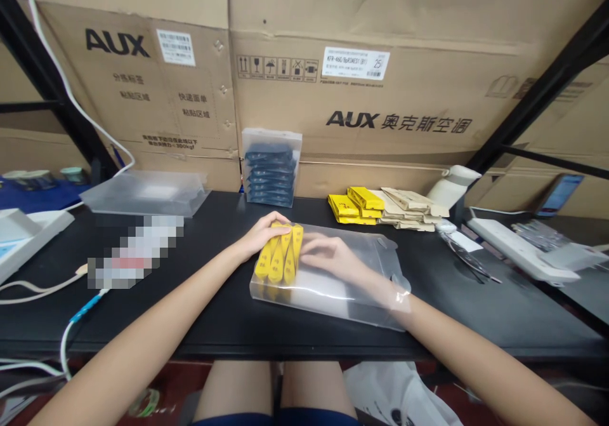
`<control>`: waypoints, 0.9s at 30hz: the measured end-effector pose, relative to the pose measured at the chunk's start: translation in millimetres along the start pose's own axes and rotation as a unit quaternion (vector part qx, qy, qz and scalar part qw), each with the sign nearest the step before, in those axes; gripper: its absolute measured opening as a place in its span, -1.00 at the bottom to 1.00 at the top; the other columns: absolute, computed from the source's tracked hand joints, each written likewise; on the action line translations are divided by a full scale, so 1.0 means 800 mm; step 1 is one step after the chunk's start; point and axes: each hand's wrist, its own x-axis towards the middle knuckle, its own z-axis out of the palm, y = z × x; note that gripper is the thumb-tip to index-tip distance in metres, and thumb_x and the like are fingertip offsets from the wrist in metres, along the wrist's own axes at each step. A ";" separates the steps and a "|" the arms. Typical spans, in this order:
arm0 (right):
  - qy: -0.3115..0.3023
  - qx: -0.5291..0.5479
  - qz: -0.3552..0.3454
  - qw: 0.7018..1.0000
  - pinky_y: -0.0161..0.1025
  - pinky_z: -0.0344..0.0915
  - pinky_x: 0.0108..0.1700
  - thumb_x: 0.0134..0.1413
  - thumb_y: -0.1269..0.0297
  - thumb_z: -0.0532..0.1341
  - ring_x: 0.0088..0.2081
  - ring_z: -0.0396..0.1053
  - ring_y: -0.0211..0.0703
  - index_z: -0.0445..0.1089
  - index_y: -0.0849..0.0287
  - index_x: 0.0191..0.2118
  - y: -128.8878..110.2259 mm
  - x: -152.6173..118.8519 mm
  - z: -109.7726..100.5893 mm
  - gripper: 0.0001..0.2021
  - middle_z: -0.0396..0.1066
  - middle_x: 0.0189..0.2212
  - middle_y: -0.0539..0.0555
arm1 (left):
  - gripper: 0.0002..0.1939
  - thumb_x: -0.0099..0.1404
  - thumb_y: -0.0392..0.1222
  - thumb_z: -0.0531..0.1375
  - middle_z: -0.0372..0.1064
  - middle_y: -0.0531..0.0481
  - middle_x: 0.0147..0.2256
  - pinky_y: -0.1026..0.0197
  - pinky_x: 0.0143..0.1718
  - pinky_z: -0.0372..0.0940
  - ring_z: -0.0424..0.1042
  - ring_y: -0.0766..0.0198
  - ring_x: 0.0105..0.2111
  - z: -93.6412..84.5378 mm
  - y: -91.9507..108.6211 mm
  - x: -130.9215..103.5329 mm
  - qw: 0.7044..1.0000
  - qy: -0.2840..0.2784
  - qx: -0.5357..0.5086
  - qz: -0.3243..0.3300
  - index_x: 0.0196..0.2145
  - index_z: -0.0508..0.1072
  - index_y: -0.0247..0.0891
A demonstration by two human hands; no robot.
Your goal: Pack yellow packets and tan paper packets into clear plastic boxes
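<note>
A clear plastic box [333, 299] lies on its side in front of me. Several yellow packets [278, 258] stand in a row at its left end. My left hand [261, 232] curls round the box's far left corner, its fingertips over the tops of the packets. Through the open right end, my right hand [333, 258] reaches inside the box. Its fingers are stretched out and slightly apart, with the tips at the right side of the rightmost packet.
Behind stands a clear box of dark blue packets [269, 169]. Yellow packets [356, 205] and beige packets [409, 209] are stacked by a white handheld device [451, 185]. An empty clear box [147, 192] lies back left; a power strip [521, 248] sits right.
</note>
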 end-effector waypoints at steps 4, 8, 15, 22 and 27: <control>-0.008 0.015 0.024 1.000 -0.05 0.27 0.09 -0.05 0.20 0.32 0.07 0.30 -0.01 0.52 0.06 -0.23 0.000 -0.003 0.001 -0.80 0.22 0.13 0.09 | -0.71 0.03 -0.07 0.25 0.43 0.00 -0.30 0.13 -0.18 0.25 0.40 0.14 -0.24 -0.010 0.000 0.003 0.999 0.014 0.042 0.021 -0.29 0.42 -0.24; -0.035 0.030 0.030 0.998 -0.04 0.29 0.09 -0.03 0.20 0.31 0.09 0.29 -0.01 0.45 -0.02 -0.07 0.003 -0.003 0.001 -0.66 0.11 0.20 0.06 | -0.70 0.05 -0.06 0.25 0.45 -0.04 -0.26 0.12 -0.15 0.25 0.40 0.12 -0.21 -0.022 0.003 0.004 0.994 0.017 0.100 0.039 -0.27 0.47 -0.27; -0.102 -0.038 -0.028 0.994 -0.03 0.17 0.19 0.03 0.22 0.26 0.23 0.08 0.00 0.26 -0.02 0.13 -0.002 -0.003 -0.001 -0.50 0.10 0.23 0.03 | -0.72 0.09 -0.07 0.22 0.47 -0.07 -0.22 0.12 -0.12 0.27 0.42 0.11 -0.18 -0.022 0.011 0.000 0.990 0.017 0.123 0.062 -0.27 0.50 -0.27; -0.110 -0.024 -0.006 0.994 -0.01 0.12 0.21 -0.01 0.23 0.29 0.22 0.09 -0.01 0.23 0.01 0.15 -0.003 0.000 -0.006 -0.44 0.13 0.22 0.04 | -0.59 -0.04 0.03 0.33 0.47 -0.06 -0.25 0.13 -0.14 0.29 0.43 0.12 -0.20 -0.024 0.014 0.000 0.988 0.021 0.144 0.052 -0.27 0.50 -0.27; 0.015 0.146 0.140 0.979 -0.05 0.35 0.01 0.03 0.21 0.26 -0.11 0.46 -0.09 0.29 0.11 0.08 0.019 0.009 -0.040 -0.55 0.47 -0.11 0.13 | -0.56 -0.08 0.05 0.35 0.47 -0.06 -0.25 0.14 -0.15 0.30 0.43 0.12 -0.21 -0.045 0.009 0.006 0.988 0.051 0.140 0.029 -0.28 0.50 -0.26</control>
